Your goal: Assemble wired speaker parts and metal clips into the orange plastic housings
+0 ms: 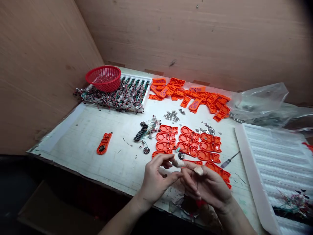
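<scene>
My left hand [156, 178] is raised over the front of the table, fingers curved, thumb and fingertips close to the other hand. My right hand [204, 182] is turned partly palm up, with white wraps on two fingertips. Whether either hand pinches something small cannot be made out. Just beyond them lie rows of orange plastic shells [187, 140]. A small round speaker [181, 156] with a green piece sits close to my right fingertips. Left of the rows is a bunch of black speakers with wires [141, 133]. One orange shell with a speaker in it [104, 143] lies apart at the left.
A red basket [104, 78] rests on a tray heaped with wired parts [117, 98]. Orange shells [195, 94] are piled at the back, near small metal pieces [171, 116]. A screwdriver [226, 163], a white foam tray [249, 173] and plastic bags [264, 98] are at the right.
</scene>
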A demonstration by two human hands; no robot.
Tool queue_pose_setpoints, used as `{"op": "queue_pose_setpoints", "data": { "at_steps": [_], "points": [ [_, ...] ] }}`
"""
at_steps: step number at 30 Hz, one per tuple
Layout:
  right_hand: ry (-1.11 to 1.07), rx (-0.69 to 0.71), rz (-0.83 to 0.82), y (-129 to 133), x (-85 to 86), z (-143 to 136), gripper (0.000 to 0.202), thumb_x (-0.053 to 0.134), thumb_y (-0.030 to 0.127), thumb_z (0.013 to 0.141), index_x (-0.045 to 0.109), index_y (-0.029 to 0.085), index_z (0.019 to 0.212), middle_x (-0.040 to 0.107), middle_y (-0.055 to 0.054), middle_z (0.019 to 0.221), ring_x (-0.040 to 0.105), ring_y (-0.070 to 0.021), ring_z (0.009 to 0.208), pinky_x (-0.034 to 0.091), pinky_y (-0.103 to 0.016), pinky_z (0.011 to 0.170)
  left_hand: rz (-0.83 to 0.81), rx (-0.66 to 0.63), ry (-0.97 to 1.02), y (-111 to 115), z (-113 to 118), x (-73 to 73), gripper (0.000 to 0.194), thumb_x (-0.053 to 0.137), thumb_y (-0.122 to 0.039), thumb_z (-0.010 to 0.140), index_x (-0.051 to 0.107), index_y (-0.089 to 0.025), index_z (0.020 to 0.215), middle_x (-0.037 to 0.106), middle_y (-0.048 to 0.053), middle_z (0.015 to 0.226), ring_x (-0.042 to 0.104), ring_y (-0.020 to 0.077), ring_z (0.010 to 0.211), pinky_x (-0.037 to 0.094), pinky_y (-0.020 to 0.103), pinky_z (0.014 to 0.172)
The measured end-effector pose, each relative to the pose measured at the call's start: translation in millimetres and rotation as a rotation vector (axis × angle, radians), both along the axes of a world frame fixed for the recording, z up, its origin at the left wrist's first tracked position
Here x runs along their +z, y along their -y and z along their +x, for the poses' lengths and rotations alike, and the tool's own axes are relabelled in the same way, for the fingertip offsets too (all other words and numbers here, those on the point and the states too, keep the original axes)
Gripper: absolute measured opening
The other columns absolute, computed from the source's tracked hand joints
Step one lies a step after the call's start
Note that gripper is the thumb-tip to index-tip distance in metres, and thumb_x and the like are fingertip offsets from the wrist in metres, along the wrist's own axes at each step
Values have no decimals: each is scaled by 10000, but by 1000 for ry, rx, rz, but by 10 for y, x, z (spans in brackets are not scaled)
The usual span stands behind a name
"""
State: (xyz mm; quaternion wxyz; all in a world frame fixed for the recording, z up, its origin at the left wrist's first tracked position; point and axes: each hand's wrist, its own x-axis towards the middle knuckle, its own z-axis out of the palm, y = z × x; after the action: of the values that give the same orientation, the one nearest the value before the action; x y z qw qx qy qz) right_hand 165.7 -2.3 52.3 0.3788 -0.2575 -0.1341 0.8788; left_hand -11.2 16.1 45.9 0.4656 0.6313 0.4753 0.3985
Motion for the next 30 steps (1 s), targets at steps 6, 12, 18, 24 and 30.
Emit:
{"op": "queue_pose_setpoints", "data": {
  "at_steps": [6, 12, 18, 24, 30],
  "points": [
    [-370, 10, -120, 316, -135, -161, 398, 466, 412, 827, 677, 168, 1060, 431, 55, 314, 233, -70, 241, 267, -146, 241, 132, -117, 113, 13, -89, -56, 217, 762, -278, 718, 673, -157, 875, 653, 6, 673, 589, 100, 602, 470, 190, 578],
    [-532, 74, 28, 444, -313, -146, 507, 373, 520, 878, 668, 148, 1056, 368, 68, 245, 235, -67, 181, 236, -144, 254, 516, -510, 13, -118, -256, 107, 217, 557, -208, 891, 621, -160, 1093, 683, 47, 744, 622, 122, 657, 476, 220, 601],
    [983, -197, 572, 128, -158, 301, 332, 618, 310, 829, 610, 223, 1149, 630, -35, 817, 571, -141, 733, 467, -267, 691, 474, -331, -531, -377, 29, -34, 277, 533, -199, 893, 586, -195, 1165, 639, 54, 876, 560, 177, 808, 489, 306, 686],
    [1535, -250, 1050, -195, -263, 468, 253, 477, 191, 904, 555, 218, 1143, 601, -60, 898, 529, -198, 850, 463, -334, 746, 475, -256, -837, -465, 467, -291, 31, 652, -208, 800, 636, -182, 805, 595, 33, 805, 507, 206, 787, 460, 334, 652],
    [1604, -113, 1110, -460, -329, 311, 394, 439, 126, 873, 472, 219, 1254, 605, -99, 989, 509, -251, 935, 480, -418, 793, 545, -295, -897, -466, 502, -302, 56, 579, -168, 847, 592, -164, 793, 593, 36, 805, 509, 203, 766, 455, 341, 641]
  ]
}}
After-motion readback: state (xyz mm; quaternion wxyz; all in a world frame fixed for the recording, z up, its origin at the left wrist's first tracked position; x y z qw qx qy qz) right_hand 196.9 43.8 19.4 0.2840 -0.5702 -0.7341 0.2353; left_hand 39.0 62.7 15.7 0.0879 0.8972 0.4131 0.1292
